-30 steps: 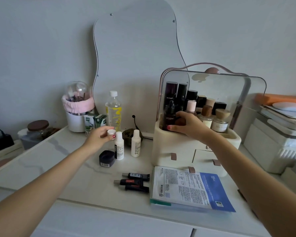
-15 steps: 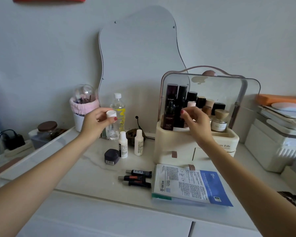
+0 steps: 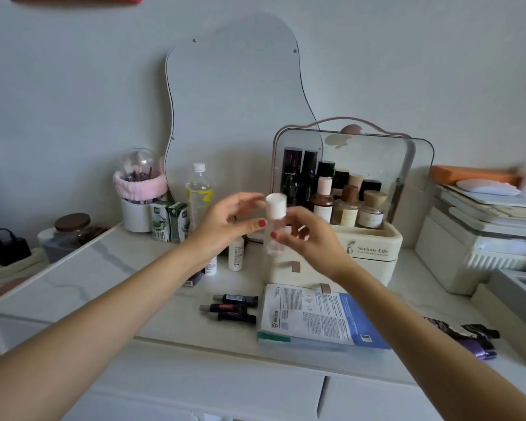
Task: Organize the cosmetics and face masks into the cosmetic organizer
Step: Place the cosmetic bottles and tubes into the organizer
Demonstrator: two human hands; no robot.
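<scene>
A small clear bottle with a white cap [image 3: 275, 208] is held upright in the air in front of the cream cosmetic organizer [image 3: 372, 250]. My left hand [image 3: 225, 226] pinches it near the neck and my right hand [image 3: 312, 243] grips its body. The organizer's clear lid [image 3: 362, 159] stands open, and several bottles fill its top tray. On the table lie a stack of face masks [image 3: 316, 317], three dark tubes [image 3: 234, 308] and a small white bottle [image 3: 236, 253]. A second white bottle [image 3: 211, 265] is partly hidden by my left forearm.
A water bottle [image 3: 198, 189], two milk cartons [image 3: 169, 221] and a brush holder with a pink band [image 3: 138, 192] stand at the back left by the wavy mirror [image 3: 234, 101]. White boxes [image 3: 483, 238] crowd the right side. A purple ribbon [image 3: 468, 335] lies at the front right.
My left hand lifted the clear bottle from beside the water bottle and carried it right. My right hand left the organizer's tray and came to the bottle.
</scene>
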